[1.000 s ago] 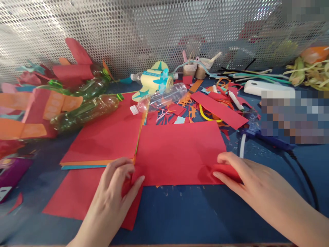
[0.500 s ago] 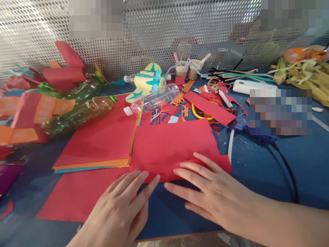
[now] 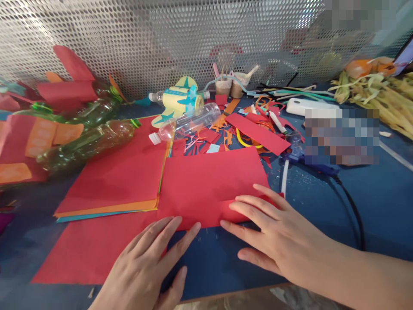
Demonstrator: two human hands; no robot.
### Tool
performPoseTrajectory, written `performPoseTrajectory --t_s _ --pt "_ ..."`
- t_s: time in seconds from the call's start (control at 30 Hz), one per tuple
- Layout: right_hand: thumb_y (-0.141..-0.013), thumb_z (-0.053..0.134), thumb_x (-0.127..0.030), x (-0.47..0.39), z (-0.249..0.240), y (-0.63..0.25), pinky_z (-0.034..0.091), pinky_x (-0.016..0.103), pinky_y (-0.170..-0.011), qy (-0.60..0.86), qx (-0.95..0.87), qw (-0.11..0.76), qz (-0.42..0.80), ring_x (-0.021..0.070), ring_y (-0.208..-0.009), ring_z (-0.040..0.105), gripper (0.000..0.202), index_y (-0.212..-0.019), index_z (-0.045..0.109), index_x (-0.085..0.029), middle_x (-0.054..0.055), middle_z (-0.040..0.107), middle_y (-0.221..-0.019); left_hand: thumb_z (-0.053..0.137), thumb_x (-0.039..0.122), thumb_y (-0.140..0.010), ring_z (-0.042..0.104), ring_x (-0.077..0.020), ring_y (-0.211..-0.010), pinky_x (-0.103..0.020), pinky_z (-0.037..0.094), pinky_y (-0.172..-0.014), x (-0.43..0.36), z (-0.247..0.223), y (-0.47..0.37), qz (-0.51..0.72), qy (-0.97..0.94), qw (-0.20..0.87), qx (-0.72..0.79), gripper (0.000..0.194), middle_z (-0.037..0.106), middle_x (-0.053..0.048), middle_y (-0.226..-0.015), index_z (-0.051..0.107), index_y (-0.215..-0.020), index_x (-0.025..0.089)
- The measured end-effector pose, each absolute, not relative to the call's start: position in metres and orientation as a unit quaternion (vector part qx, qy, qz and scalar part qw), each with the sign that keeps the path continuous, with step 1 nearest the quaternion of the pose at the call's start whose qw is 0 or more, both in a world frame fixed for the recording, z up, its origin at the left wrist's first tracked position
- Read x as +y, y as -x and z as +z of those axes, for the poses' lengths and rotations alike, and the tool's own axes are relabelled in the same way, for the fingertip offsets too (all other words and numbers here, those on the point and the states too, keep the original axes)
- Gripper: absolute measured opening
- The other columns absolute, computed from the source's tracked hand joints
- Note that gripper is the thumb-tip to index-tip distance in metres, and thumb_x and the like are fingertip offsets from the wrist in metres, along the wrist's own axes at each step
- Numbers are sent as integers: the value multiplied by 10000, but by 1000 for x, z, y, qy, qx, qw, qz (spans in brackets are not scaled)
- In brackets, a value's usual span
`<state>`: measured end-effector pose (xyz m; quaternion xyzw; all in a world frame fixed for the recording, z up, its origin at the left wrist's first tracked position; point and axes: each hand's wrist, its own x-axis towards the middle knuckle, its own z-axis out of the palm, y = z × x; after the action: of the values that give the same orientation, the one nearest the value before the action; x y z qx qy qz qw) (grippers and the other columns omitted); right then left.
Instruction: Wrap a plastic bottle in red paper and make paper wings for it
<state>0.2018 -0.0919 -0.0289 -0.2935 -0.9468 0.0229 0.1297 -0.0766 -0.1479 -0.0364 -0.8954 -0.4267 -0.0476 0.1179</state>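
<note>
A sheet of red paper point(image 3: 206, 181) lies before me, its near edge folded over into a strip on the right. My left hand point(image 3: 151, 254) lies flat with spread fingers, its fingertips on the left end of the near edge. With fingers outstretched, my right hand point(image 3: 267, 228) presses the folded strip toward its right end. Neither hand grips anything. Left of the sheet is a stack of coloured paper point(image 3: 112, 172), red on top with orange and blue beneath. Another red sheet point(image 3: 80, 254) sticks out from under the stack, partly covered by my left hand.
A clear plastic bottle point(image 3: 187, 122) lies behind the sheet, near a yellow bottle plane point(image 3: 177, 101). Paper scraps point(image 3: 226, 133), a glue gun point(image 3: 309, 163) with its black cord, and a white case point(image 3: 311, 106) are to the right. Green bottles point(image 3: 90, 142) lie left. Perforated metal point(image 3: 180, 38) stands behind.
My right hand has slid right along the folded strip, and its thumb has spread away from the fingers. The left thumb has opened outward too. The view has shifted slightly right.
</note>
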Motion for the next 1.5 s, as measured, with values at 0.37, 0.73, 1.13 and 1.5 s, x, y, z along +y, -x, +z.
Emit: performPoseTrajectory --t_s 0.37,0.73,1.13,1.5 --pt "-943 460 -420 -100 -23 -251 327 471 -1037 393 -904 166 -11 210 -1165 535 268 -1054 694 -356 27 646 -1189 500 385 -802 591 -289 -1090 -405 553 -828 -153 -54 86 -29 895 115 -431 669 599 -71 -1282 336 -1437 252" --pt "-948 454 -376 -105 -24 -271 396 491 -983 429 -885 181 -15 227 -1121 560 266 -1035 704 -350 46 670 -1102 515 397 -795 571 -351 -1112 -507 565 -810 -153 -62 92 -49 886 98 -450 653 526 -120 -1337 367 -1420 278" --pt "-922 431 -420 -103 -43 -286 445 498 -857 367 -912 181 -43 297 -1092 545 315 -1141 650 -359 54 605 -1171 499 142 -818 585 -279 -1121 -387 542 -905 -156 -28 90 -140 873 34 -466 391 640 -146 -1183 570 -1201 117" --pt "-937 423 -378 -104 -42 -283 481 493 -874 365 -910 192 -43 276 -1057 588 310 -1113 672 -322 67 629 -1142 509 193 -858 702 -186 -855 -300 590 -782 -151 -23 98 -196 841 46 -503 187 730 -44 -962 620 -1007 223"
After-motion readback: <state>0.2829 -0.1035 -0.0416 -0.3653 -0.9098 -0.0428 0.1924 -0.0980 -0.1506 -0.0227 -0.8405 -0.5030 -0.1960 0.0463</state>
